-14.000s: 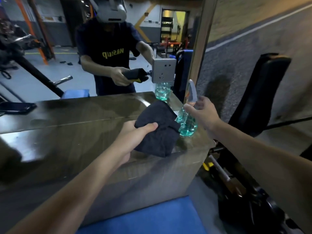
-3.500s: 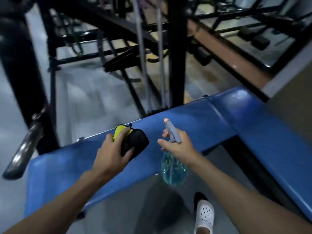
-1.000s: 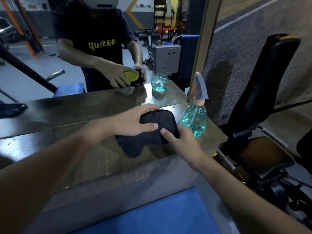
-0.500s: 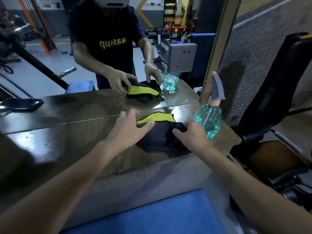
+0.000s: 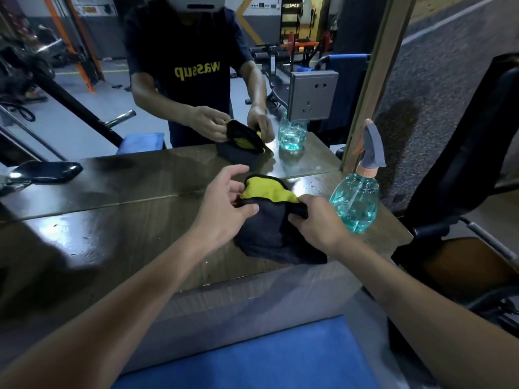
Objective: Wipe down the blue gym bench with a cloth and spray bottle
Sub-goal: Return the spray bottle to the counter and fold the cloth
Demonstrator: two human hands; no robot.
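Observation:
A black cloth with a yellow inner side [image 5: 269, 220] lies on the dark wooden ledge [image 5: 118, 242] in front of a mirror. My left hand [image 5: 224, 209] pinches its left edge between thumb and fingers. My right hand [image 5: 317, 223] grips its right edge and folds it over. The spray bottle [image 5: 355, 203], teal liquid with a grey trigger, stands upright on the ledge just right of the cloth, untouched. The blue gym bench [image 5: 252, 357] shows at the bottom of the view, below the ledge.
The mirror [image 5: 168, 108] reflects me, the cloth and the bottle. A grey wall socket [image 5: 311, 96] sits on the mirror near its wooden frame [image 5: 373, 88]. A black padded machine seat [image 5: 463, 169] stands at the right. A dark phone [image 5: 50, 171] appears in the reflection at left.
The cloth has been turned further, with more yellow showing at its top. My left hand went from lying flat on it to pinching its left edge. The bottle has not moved.

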